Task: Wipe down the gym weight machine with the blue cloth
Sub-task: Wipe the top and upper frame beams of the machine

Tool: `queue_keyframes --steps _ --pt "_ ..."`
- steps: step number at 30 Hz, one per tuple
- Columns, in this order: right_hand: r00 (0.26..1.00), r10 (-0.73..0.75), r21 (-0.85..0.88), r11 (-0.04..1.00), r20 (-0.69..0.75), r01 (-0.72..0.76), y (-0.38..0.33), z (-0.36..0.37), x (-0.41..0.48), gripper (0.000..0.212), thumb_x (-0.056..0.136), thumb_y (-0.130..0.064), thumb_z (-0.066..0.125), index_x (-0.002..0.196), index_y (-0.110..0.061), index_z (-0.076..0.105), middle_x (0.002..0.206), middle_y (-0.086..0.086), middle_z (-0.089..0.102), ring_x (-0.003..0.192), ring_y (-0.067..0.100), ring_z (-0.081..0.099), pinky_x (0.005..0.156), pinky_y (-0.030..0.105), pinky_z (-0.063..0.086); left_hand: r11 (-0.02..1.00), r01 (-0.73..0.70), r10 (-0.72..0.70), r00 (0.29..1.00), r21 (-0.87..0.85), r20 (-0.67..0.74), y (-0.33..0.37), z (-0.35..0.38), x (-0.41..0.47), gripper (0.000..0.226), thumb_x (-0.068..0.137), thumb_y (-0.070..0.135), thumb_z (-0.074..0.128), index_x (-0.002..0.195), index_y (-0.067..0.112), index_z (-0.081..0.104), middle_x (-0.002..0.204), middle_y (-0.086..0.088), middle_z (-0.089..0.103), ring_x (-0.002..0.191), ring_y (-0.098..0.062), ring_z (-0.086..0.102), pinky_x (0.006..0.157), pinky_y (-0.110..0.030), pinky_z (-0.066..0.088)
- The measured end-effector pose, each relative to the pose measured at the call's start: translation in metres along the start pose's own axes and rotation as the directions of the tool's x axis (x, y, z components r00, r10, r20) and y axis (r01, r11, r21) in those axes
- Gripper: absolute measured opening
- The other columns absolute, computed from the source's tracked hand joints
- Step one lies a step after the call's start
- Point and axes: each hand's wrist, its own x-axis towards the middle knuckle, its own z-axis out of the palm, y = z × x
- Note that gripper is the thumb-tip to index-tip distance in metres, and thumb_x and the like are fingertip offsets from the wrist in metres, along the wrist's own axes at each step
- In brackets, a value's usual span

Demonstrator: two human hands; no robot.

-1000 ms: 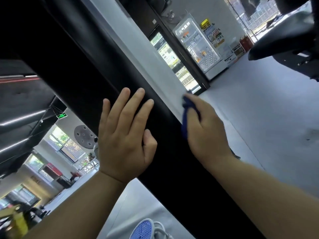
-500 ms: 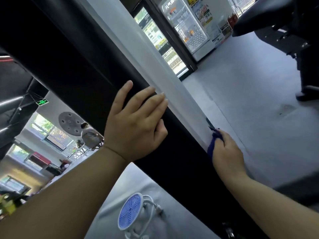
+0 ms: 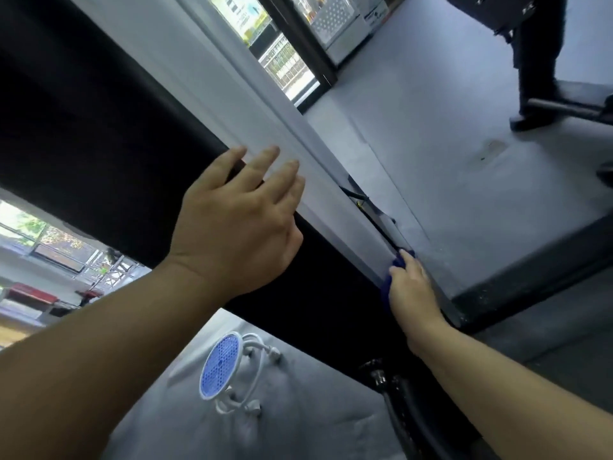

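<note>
1. Closest to you, your left hand (image 3: 238, 224) lies flat on the black beam (image 3: 99, 144) of the weight machine. The fingers are straight, reach over its far edge and hold nothing. It looks to be taking your weight as you lean, so a slip on the smooth face would likely tip you forward.
2. Further down, your right hand (image 3: 413, 290) is curled round the blue cloth (image 3: 396, 264), bunched small and pressed against the beam's far edge. Only a sliver of cloth shows past the fingers. With so little fabric out, your knuckles may rub the metal and the stroke could miss a strip.
3. Just beyond the cloth, a dark thin part (image 3: 361, 197) runs along the gap by the pale wall. I can't tell whether it's a cable or a bracket. A long stroke upward could snag the cloth on it.
4. Below the beam, a small white fan (image 3: 220, 366) with a blue grille sits on the floor. A dropped cloth could land on it.
5. Far off stands a drinks fridge (image 3: 282, 61). Its posters are too blurred to read, and no brand or label shows on the machine.
</note>
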Motion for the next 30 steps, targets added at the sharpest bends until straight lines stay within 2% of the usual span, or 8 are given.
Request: queue_keyframes --steps 3,7,14,19,21,24,26,30 --pt "0.950 -0.260 0.118 0.963 0.172 0.242 -0.037 0.015 -0.009 0.055 0.102 -0.011 0.031 0.153 -0.029 0.028 0.162 -0.011 0.016 0.147 0.007 0.016 0.119 0.026 0.013 1.000 0.023 -0.024 0.996 0.008 0.089 0.019 0.001 0.003 0.054 0.095 0.037 0.035 0.133 0.008 0.060 0.144 -0.010 0.053 0.138 -0.030 0.044 0.116 -0.051 0.025" --pt "0.863 -0.466 -0.059 0.873 0.195 0.485 -0.009 0.009 -0.012 0.060 0.102 -0.008 0.031 0.150 -0.041 0.021 0.159 -0.020 0.014 0.148 0.000 0.001 0.123 0.031 -0.001 1.000 -0.007 0.003 0.975 0.020 0.220 0.050 0.007 0.006 0.060 0.094 0.041 0.033 0.140 0.008 0.052 0.150 -0.013 0.045 0.143 -0.033 0.034 0.118 -0.058 0.014" --pt "0.997 0.051 -0.118 0.992 0.055 -0.044 0.039 -0.030 0.018 0.056 0.103 -0.009 0.025 0.155 -0.028 0.020 0.164 -0.003 0.013 0.149 0.016 0.012 0.119 0.029 0.009 0.997 -0.034 0.011 0.959 0.076 0.284 0.055 0.007 0.010 0.064 0.096 0.041 0.021 0.147 0.008 0.042 0.155 -0.014 0.037 0.146 -0.037 0.027 0.119 -0.059 0.005" --pt "0.976 -0.164 -0.077 0.981 0.141 0.176 0.036 -0.017 -0.007 0.059 0.102 -0.004 0.029 0.153 -0.032 0.024 0.161 -0.015 0.010 0.139 -0.004 0.014 0.093 -0.009 0.008 0.995 -0.044 0.013 0.941 0.085 0.338 0.059 0.003 0.014 0.066 0.095 0.038 0.016 0.147 0.006 0.040 0.156 -0.017 0.034 0.146 -0.039 0.025 0.118 -0.059 0.004" --pt "0.984 -0.133 -0.159 0.976 0.122 0.151 0.056 -0.025 0.005 0.059 0.101 -0.006 0.028 0.153 -0.034 0.023 0.163 -0.011 0.008 0.147 0.006 0.009 0.112 0.008 0.009 0.992 -0.066 0.024 0.930 0.103 0.367 0.062 0.002 0.015 0.067 0.095 0.038 0.012 0.148 0.007 0.038 0.156 -0.016 0.033 0.146 -0.038 0.024 0.118 -0.059 0.004" --pt "0.978 0.207 -0.244 0.950 0.024 -0.195 0.078 -0.046 0.024 0.061 0.099 -0.007 0.026 0.153 -0.036 0.023 0.165 0.000 0.010 0.151 0.027 0.006 0.122 0.045 0.008 0.990 -0.117 0.074 0.914 0.084 0.399 0.074 0.003 0.016 0.067 0.095 0.034 0.007 0.150 0.008 0.036 0.158 -0.015 0.030 0.147 -0.036 0.023 0.119 -0.057 0.005" --pt "0.945 0.326 -0.142 0.937 0.014 -0.320 0.078 -0.050 0.030 0.063 0.098 -0.004 0.026 0.153 -0.034 0.025 0.164 0.003 0.012 0.149 0.032 0.013 0.121 0.047 0.013 0.984 -0.164 0.120 0.894 0.067 0.433 0.087 0.006 0.017 0.072 0.092 0.029 -0.008 0.155 0.009 0.021 0.163 -0.014 0.016 0.150 -0.032 0.013 0.119 -0.056 -0.002" --pt "0.979 0.203 -0.023 0.979 0.033 -0.202 0.061 -0.038 0.022 0.065 0.096 0.001 0.026 0.154 -0.030 0.025 0.164 -0.005 0.012 0.148 0.022 0.019 0.118 0.037 0.016 0.963 -0.270 0.232 0.823 -0.003 0.519 0.117 0.016 0.023 0.066 0.096 0.035 -0.001 0.155 0.004 -0.001 0.164 -0.017 -0.004 0.151 -0.032 -0.003 0.118 -0.055 -0.009"
